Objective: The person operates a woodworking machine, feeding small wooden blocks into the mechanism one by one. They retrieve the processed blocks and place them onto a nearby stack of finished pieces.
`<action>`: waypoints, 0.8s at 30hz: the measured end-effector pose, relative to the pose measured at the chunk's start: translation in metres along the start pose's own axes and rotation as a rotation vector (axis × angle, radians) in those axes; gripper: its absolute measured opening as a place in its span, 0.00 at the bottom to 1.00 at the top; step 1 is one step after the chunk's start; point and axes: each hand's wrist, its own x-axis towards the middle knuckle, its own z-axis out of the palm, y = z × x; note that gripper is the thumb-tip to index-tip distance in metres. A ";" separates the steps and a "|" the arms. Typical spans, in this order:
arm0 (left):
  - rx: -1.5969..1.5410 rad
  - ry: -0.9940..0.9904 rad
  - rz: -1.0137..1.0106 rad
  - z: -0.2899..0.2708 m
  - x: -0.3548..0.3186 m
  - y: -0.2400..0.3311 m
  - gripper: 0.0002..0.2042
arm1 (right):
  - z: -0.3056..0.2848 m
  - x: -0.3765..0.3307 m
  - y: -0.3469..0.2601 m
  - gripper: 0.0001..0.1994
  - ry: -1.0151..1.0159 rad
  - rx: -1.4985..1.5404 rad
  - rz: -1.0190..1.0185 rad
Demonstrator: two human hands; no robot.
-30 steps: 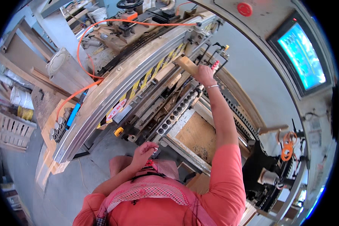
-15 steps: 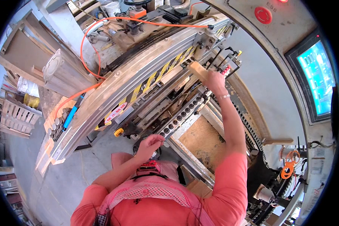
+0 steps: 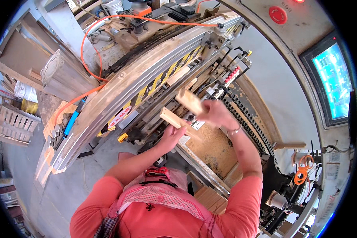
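Observation:
My left hand [image 3: 171, 138] is closed round a slim pale wooden strip [image 3: 172, 116], which slants up and to the left from my fingers. To its right, my right hand [image 3: 217, 114] grips a thicker wooden block [image 3: 189, 101], slightly blurred. The two pieces are held side by side with a gap between them, above the machine's row of round black fittings, now mostly covered by my hands. Below them lies a sawdust-strewn wooden panel [image 3: 214, 152] in a pale frame.
A long machine beam [image 3: 107, 101] with yellow-black striping curves across the left. An orange hose [image 3: 83, 51] loops over it. At right stand a black chain track [image 3: 250, 127], a control screen [image 3: 332, 81] and a red stop button [image 3: 277, 15]. A blue air gun [image 3: 72, 122] lies at left.
My right hand has drawn its wooden block back toward me and left. My left hand, empty before, has risen to the right and now holds a wooden strip.

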 end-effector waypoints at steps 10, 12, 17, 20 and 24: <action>0.699 -0.057 0.310 -0.033 -0.047 0.005 0.13 | -0.020 0.140 0.077 0.16 0.494 -0.565 0.126; 0.738 -0.071 0.306 -0.032 -0.047 0.011 0.14 | -0.017 0.146 0.080 0.17 0.490 -0.543 0.151; 0.837 -0.053 0.345 -0.034 -0.046 0.008 0.14 | -0.018 0.139 0.076 0.23 0.492 -0.515 0.094; 0.794 -0.026 0.321 -0.033 -0.045 0.010 0.14 | -0.015 0.133 0.070 0.22 0.512 -0.547 0.097; 0.780 -0.054 0.283 -0.034 -0.044 0.009 0.14 | -0.013 0.142 0.080 0.20 0.537 -0.545 0.057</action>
